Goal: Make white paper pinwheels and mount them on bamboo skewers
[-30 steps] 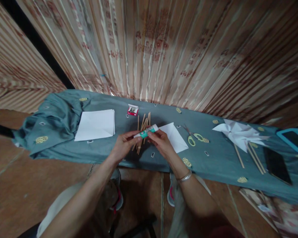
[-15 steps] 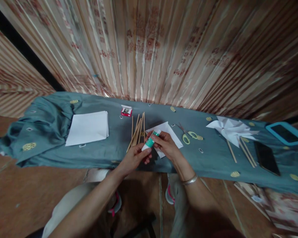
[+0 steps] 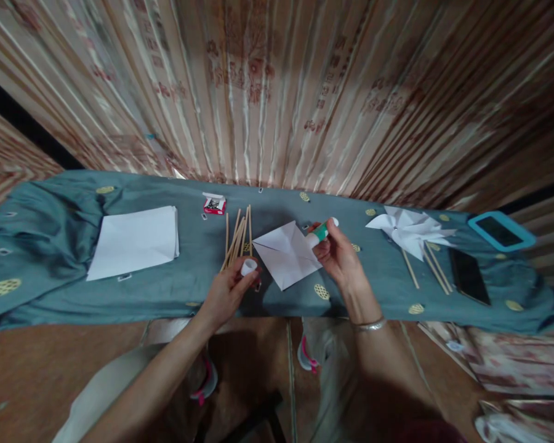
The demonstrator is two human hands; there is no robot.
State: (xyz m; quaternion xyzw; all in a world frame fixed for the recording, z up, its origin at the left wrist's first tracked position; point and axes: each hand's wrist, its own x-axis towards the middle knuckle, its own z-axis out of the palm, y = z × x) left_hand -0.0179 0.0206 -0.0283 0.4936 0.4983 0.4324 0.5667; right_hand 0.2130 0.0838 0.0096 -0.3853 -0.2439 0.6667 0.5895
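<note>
Between the thumb and fingers of my left hand is a white glue stick cap, its hollow end facing up. My right hand grips the green and white glue stick, tilted over the right corner of a square of white paper. Crease or cut lines run from that paper's corners toward its middle. Just beyond my left hand lie several thin wooden sticks. The scissors are mostly hidden behind my right hand.
On the left lies a stack of white paper, with a small red box of metal pieces behind the sticks. To the right are white paper pinwheels on sticks, a black phone and a blue-framed tablet. A striped curtain hangs behind.
The cap has come off the glue stick. My hands have moved apart, the left keeping the cap and the right carrying the glue stick rightward, uncovering the paper square. The view has shifted slightly right.
</note>
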